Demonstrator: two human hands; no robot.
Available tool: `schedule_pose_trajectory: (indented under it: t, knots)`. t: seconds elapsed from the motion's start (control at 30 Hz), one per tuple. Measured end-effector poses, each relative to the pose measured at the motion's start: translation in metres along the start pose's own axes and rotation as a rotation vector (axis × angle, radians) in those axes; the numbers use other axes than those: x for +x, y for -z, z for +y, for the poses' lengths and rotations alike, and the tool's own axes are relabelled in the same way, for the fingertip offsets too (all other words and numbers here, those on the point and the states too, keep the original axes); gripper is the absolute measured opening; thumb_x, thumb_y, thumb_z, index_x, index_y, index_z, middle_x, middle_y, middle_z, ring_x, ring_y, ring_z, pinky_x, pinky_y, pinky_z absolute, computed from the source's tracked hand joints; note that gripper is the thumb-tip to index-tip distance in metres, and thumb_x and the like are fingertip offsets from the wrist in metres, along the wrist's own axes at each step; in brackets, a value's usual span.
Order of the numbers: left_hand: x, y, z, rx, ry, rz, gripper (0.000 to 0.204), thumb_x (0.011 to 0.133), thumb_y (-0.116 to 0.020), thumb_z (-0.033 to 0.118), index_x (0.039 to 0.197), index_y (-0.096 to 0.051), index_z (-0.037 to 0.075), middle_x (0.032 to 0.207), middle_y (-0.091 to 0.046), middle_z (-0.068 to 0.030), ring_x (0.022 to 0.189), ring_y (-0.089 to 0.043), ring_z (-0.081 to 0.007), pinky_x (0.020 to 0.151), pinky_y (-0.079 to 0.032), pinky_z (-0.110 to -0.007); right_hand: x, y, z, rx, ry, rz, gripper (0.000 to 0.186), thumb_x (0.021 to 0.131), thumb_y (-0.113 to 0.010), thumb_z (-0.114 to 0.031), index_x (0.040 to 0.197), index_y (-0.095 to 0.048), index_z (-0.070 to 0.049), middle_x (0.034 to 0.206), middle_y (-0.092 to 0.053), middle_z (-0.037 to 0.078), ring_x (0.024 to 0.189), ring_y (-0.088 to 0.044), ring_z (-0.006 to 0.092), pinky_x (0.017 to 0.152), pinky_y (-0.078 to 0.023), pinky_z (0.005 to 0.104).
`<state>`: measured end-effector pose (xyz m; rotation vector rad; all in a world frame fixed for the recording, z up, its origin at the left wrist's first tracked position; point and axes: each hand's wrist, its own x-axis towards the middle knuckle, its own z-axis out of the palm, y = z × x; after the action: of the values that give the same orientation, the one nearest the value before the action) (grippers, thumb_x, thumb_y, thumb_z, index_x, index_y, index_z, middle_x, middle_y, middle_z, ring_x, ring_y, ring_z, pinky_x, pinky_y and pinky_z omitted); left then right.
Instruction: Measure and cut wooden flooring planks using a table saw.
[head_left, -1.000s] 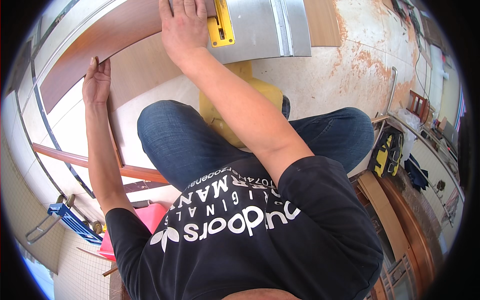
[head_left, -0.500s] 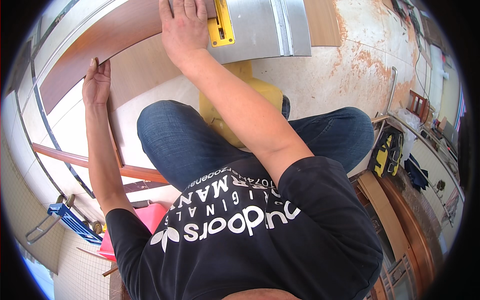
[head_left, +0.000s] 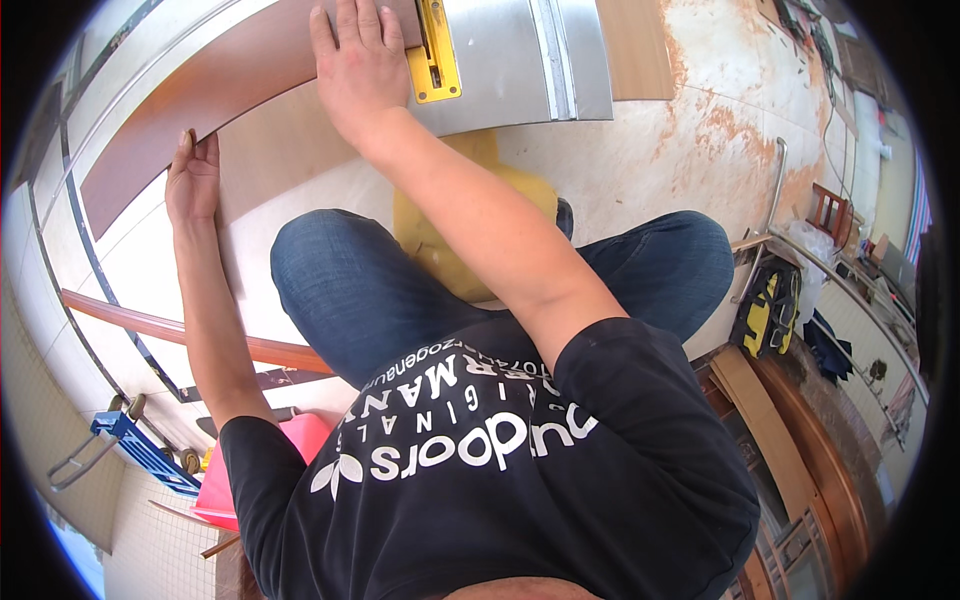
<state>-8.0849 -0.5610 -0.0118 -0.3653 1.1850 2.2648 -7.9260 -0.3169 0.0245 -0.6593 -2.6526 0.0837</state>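
A long reddish-brown wooden board (head_left: 230,85) lies aslant at the upper left, its right end on a silver metal saw table (head_left: 495,70). That end meets a yellow slotted plate (head_left: 437,60) set into the table. My right hand (head_left: 362,80) rests flat on the board just left of the plate, fingers spread and pointing away from me. Farther left, my left hand (head_left: 195,178) pinches the board's near edge between thumb and fingers. No blade can be made out in the slot.
A yellow seat-like object (head_left: 470,215) stands between my knees. Brown panels (head_left: 640,50) lie beneath and behind the saw table. A reddish wooden strip (head_left: 130,315) crosses the floor at left, near a blue folding trolley (head_left: 150,455) and a pink container (head_left: 225,480). A black-yellow bag (head_left: 768,308) sits at right.
The view has shifted slightly, so the saw table and board sit a little lower and farther left. Both hands keep their places on the board, whose end shows no clear movement against the plate.
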Motion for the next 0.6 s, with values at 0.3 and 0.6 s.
schedule_pose_trajectory:
  t: [0.3, 0.6]
  knots:
    - [-0.017, 0.005, 0.001, 0.020, -0.031, 0.040, 0.014, 0.099, -0.056, 0.004, 0.112, -0.061, 0.001, 0.107, -0.068, -0.0096, 0.110, -0.063, -0.0233, 0.109, -0.048, -0.042, -0.007, -0.010, -0.003, 0.120, 0.021, 0.086, 0.044, 0.092, -0.050, -0.020, 0.134, -0.058, -0.009, 0.146, -0.049, 0.020, 0.138, -0.041, 0.0354, 0.117, -0.026, 0.0488]
    - [-0.013, 0.011, 0.002, 0.033, -0.018, 0.036, 0.015, 0.099, -0.056, 0.003, 0.114, -0.059, 0.002, 0.108, -0.066, -0.0107, 0.108, -0.063, -0.0231, 0.107, -0.050, -0.042, -0.008, -0.003, -0.003, 0.106, 0.027, 0.073, 0.044, 0.092, -0.049, -0.019, 0.134, -0.057, -0.007, 0.145, -0.049, 0.022, 0.137, -0.041, 0.0368, 0.116, -0.026, 0.0495]
